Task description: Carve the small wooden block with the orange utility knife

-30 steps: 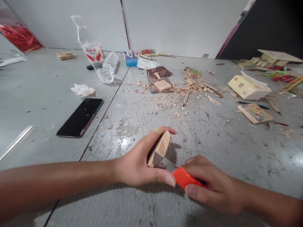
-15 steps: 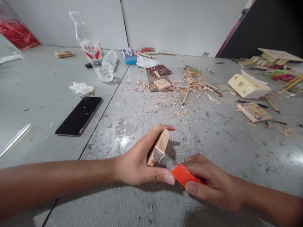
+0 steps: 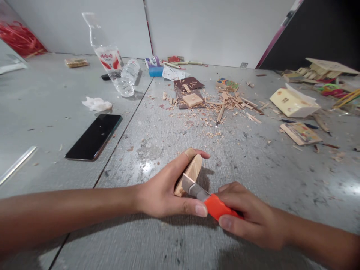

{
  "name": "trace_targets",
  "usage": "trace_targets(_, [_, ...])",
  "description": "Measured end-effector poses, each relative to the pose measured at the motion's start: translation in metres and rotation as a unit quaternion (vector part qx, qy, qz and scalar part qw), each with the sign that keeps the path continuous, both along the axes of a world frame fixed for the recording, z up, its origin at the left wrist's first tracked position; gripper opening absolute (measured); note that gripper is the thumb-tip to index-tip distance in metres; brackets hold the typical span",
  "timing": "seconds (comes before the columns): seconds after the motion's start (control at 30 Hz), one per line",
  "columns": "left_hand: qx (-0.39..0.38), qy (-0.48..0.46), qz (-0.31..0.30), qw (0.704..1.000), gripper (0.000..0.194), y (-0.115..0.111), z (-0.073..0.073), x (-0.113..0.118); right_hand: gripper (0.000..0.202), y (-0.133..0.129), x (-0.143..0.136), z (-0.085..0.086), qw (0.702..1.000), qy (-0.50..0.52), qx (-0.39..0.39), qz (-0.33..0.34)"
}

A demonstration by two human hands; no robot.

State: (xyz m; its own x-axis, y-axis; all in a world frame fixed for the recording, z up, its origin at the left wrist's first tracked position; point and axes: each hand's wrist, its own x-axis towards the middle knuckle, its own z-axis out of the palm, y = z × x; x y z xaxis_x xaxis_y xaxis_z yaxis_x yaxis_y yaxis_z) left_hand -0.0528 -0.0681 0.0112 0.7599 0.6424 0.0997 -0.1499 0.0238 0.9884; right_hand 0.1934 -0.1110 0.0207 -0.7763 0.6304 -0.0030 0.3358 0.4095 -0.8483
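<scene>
A small pale wooden block (image 3: 194, 168) stands tilted on the grey table, gripped by my left hand (image 3: 165, 191). The index finger, with a tan band round it, lies along the block's far side, and the thumb reaches forward below the blade. My right hand (image 3: 250, 217) is closed around the orange handle of a utility knife (image 3: 221, 207). Its wide metal blade rests against the near face of the block. My left thumb tip is at the front of the orange handle. The remaining left fingers are mostly hidden behind the block.
A black phone (image 3: 94, 137) lies left, with a crumpled tissue (image 3: 97, 104) and a plastic bottle (image 3: 109, 60) behind it. Wood shavings (image 3: 208, 116) surround a square wooden piece (image 3: 192, 99) and a carving tool (image 3: 221, 113). At right are a yellow box (image 3: 292, 103) and a patterned wooden tile (image 3: 302, 133).
Almost nothing differs. The blade and block keep nearly the same position, with only a tiny shift of the hands and the view.
</scene>
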Motion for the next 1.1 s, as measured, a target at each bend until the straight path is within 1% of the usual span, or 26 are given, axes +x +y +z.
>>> trace_targets(0.13, [0.014,0.0,0.007,1.0,0.09,0.0005,0.0003,-0.0001,0.051,0.0006,-0.0016,0.0008,1.0,0.018,-0.005,-0.001])
trace_targets(0.3, [0.052,0.033,0.016,0.998,0.085,0.0031,0.0032,-0.0005,0.048,-0.0004,-0.0016,-0.0008,1.0,0.029,0.008,-0.01])
trace_targets(0.57, [0.051,0.055,0.002,0.997,0.083,0.0036,0.0055,-0.0003,0.05,-0.0011,-0.0019,-0.0033,0.999,0.029,0.034,-0.012])
trace_targets(0.73, [0.072,0.068,0.004,0.995,0.083,0.0042,0.0051,-0.001,0.044,-0.0009,-0.0021,-0.0051,0.999,0.031,0.043,-0.008])
trace_targets(0.87, [0.085,0.076,0.014,0.993,0.081,0.0049,0.0045,-0.0011,0.038,-0.0001,-0.0021,-0.0073,0.999,0.044,0.033,-0.004])
trace_targets(1.1, [0.07,0.068,0.004,0.995,0.077,0.0052,0.0061,-0.0003,0.034,0.001,-0.0023,-0.0086,0.998,0.05,0.022,0.003])
